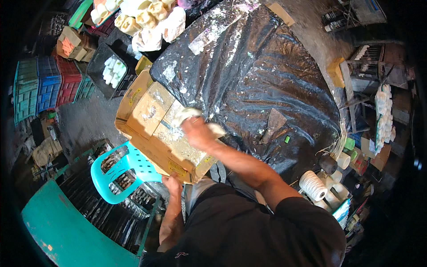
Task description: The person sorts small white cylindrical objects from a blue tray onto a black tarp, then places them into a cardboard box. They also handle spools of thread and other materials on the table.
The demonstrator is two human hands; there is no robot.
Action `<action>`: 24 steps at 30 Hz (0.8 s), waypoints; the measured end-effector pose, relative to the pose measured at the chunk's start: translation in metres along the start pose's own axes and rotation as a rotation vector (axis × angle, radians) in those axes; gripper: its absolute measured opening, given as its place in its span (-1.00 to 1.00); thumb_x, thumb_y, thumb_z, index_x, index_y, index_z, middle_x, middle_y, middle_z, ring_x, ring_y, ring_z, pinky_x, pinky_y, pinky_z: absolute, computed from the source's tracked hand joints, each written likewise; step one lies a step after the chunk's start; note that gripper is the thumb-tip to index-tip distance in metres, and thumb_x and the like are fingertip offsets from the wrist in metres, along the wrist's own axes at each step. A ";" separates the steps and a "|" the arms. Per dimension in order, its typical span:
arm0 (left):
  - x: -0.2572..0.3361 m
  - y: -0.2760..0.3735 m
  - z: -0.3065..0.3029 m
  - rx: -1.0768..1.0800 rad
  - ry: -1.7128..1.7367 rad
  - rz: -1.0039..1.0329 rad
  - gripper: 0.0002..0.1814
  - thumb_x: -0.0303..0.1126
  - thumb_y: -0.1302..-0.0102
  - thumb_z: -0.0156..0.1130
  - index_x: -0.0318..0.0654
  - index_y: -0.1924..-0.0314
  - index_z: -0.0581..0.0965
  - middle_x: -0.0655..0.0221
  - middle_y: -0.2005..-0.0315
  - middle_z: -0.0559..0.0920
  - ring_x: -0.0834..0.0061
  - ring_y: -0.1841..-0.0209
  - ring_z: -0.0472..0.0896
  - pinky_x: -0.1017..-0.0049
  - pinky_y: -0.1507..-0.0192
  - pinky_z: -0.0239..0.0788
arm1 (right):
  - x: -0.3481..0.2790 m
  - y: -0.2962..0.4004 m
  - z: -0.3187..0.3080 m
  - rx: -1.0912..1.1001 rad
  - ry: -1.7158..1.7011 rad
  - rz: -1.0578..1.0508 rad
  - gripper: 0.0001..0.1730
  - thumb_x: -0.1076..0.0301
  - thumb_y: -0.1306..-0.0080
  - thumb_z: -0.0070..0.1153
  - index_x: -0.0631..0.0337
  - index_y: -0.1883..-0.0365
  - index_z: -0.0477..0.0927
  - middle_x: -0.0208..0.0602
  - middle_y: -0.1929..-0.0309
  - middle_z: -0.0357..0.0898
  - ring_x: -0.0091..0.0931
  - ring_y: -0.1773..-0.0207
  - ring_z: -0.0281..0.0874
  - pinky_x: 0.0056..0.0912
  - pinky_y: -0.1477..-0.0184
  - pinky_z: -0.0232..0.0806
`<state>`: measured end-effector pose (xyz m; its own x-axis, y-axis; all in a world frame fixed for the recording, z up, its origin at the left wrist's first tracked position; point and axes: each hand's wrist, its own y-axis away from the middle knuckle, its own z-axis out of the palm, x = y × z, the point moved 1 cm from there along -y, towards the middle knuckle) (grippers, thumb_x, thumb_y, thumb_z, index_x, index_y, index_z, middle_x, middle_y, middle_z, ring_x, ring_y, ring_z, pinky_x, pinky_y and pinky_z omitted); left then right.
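Observation:
My right hand (199, 134) is closed around a pale, cloth-like thing (187, 114), blurred by motion, over the inside of a shallow cardboard box (141, 124). White flakes and crumbs lie on the bottom of this box. At its near corner, my left hand (172, 184) grips the cardboard edge. The box is held against the rim of a table covered with a black plastic sheet (247, 86). White residue and scraps dot the sheet. A flat scraper (274, 124) and a small green piece (287, 139) rest on it.
A turquoise plastic chair (113, 187) stands left of the box. Stacked crates (46, 83) and a black bin (100, 66) are farther left. Pale, hollow wax-like pieces (145, 20) are heaped beyond the table. A spool of white string (313, 185) sits at the right.

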<state>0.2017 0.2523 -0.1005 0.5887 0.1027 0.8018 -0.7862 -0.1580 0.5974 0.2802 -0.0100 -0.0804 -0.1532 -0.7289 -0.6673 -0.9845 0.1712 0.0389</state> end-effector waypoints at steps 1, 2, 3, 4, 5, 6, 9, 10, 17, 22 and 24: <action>0.000 0.000 0.000 0.003 0.020 -0.013 -0.32 -0.72 0.04 0.06 -0.45 -0.21 0.39 0.17 0.04 0.58 0.25 0.07 0.60 0.30 -0.04 0.47 | -0.022 0.002 0.013 -0.105 0.074 -0.196 -0.75 0.43 -0.27 0.05 0.18 0.09 0.61 -0.12 0.19 0.54 -0.17 0.04 0.53 0.02 0.04 0.39; 0.001 0.001 0.000 0.000 0.035 -0.013 -0.34 -0.73 0.04 0.05 -0.46 -0.19 0.40 0.20 0.07 0.59 0.28 0.11 0.60 0.32 -0.03 0.47 | -0.043 0.002 0.023 -0.154 0.051 -0.257 -0.72 0.43 -0.26 0.04 0.18 0.07 0.63 -0.11 0.21 0.54 -0.18 0.05 0.55 0.03 0.03 0.40; 0.002 0.000 -0.001 0.015 0.006 -0.016 -0.34 -0.74 0.04 0.05 -0.46 -0.20 0.40 0.20 0.06 0.59 0.29 0.10 0.60 0.32 -0.03 0.46 | -0.050 -0.003 0.026 -0.419 0.018 -0.262 -0.67 0.42 -0.25 0.05 0.19 0.02 0.64 -0.11 0.20 0.54 -0.19 0.03 0.56 0.04 0.02 0.40; 0.002 0.001 -0.002 0.029 -0.002 -0.014 -0.33 -0.74 0.04 0.04 -0.46 -0.21 0.40 0.20 0.05 0.59 0.29 0.09 0.60 0.33 -0.04 0.46 | -0.053 -0.011 0.022 -0.445 -0.094 -0.140 -0.55 0.44 -0.20 0.08 0.19 -0.10 0.63 -0.12 0.19 0.55 -0.22 0.05 0.55 0.08 0.04 0.38; 0.003 0.002 -0.003 0.053 -0.010 -0.023 -0.32 -0.75 0.03 0.04 -0.45 -0.21 0.40 0.20 0.04 0.59 0.29 0.08 0.60 0.34 -0.04 0.46 | -0.043 -0.023 0.008 -0.326 -0.133 -0.120 -0.48 0.49 -0.15 0.10 0.18 -0.15 0.61 -0.15 0.19 0.55 -0.22 0.05 0.53 0.04 0.05 0.35; 0.004 0.003 -0.003 0.042 -0.004 -0.001 -0.31 -0.75 0.03 0.03 -0.44 -0.23 0.39 0.19 0.02 0.59 0.29 0.06 0.60 0.35 -0.05 0.46 | -0.023 -0.038 -0.012 -0.141 -0.036 -0.174 -0.49 0.54 -0.13 0.10 0.11 -0.10 0.64 -0.17 0.21 0.54 -0.20 0.06 0.50 -0.03 0.04 0.33; 0.008 0.007 -0.005 0.036 0.023 0.039 -0.28 -0.75 0.02 0.02 -0.43 -0.27 0.37 0.18 -0.03 0.58 0.29 0.02 0.60 0.36 -0.07 0.45 | 0.070 -0.102 -0.083 0.359 -0.281 0.019 -0.67 0.38 -0.34 0.17 0.12 -0.07 0.67 -0.16 -0.08 0.53 -0.21 -0.23 0.40 -0.09 -0.28 0.23; 0.010 0.007 -0.006 0.031 0.021 0.050 -0.27 -0.75 0.02 0.01 -0.42 -0.29 0.36 0.18 -0.04 0.58 0.29 0.01 0.60 0.37 -0.08 0.45 | 0.098 -0.115 -0.106 0.397 -0.123 -0.056 -0.62 0.27 -0.28 0.26 0.09 -0.07 0.64 -0.09 -0.19 0.45 -0.13 -0.25 0.35 -0.05 -0.33 0.21; 0.019 0.007 -0.009 -0.021 -0.015 0.082 -0.28 -0.74 -0.01 0.01 -0.42 -0.30 0.36 0.17 -0.07 0.59 0.29 -0.03 0.61 0.37 -0.09 0.44 | 0.082 -0.132 -0.036 -0.009 0.159 -0.053 -0.79 0.35 -0.33 0.09 0.14 0.09 0.54 -0.12 0.07 0.51 -0.15 0.01 0.44 0.00 -0.02 0.31; 0.023 0.011 -0.011 0.000 -0.018 0.016 -0.31 -0.74 -0.01 0.01 -0.41 -0.26 0.40 0.21 -0.03 0.62 0.31 -0.02 0.62 0.38 -0.09 0.44 | -0.027 -0.057 0.028 -0.205 0.086 -0.490 -0.73 0.51 -0.21 0.10 0.13 0.10 0.61 -0.12 0.19 0.47 -0.16 0.06 0.49 0.08 -0.05 0.34; 0.029 0.013 -0.013 -0.001 -0.022 0.077 -0.41 -0.75 -0.02 0.04 -0.44 -0.15 0.46 0.22 0.02 0.62 0.35 0.07 0.62 0.40 -0.02 0.48 | -0.028 -0.058 0.006 -0.191 -0.254 -0.269 -0.74 0.53 -0.17 0.11 0.12 0.15 0.59 -0.16 0.24 0.42 -0.20 0.08 0.46 -0.06 0.00 0.35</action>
<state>0.2060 0.2664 -0.0689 0.5306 0.0688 0.8448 -0.8294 -0.1631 0.5343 0.3421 0.0042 -0.0685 0.1144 -0.5403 -0.8337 -0.9883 -0.1468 -0.0405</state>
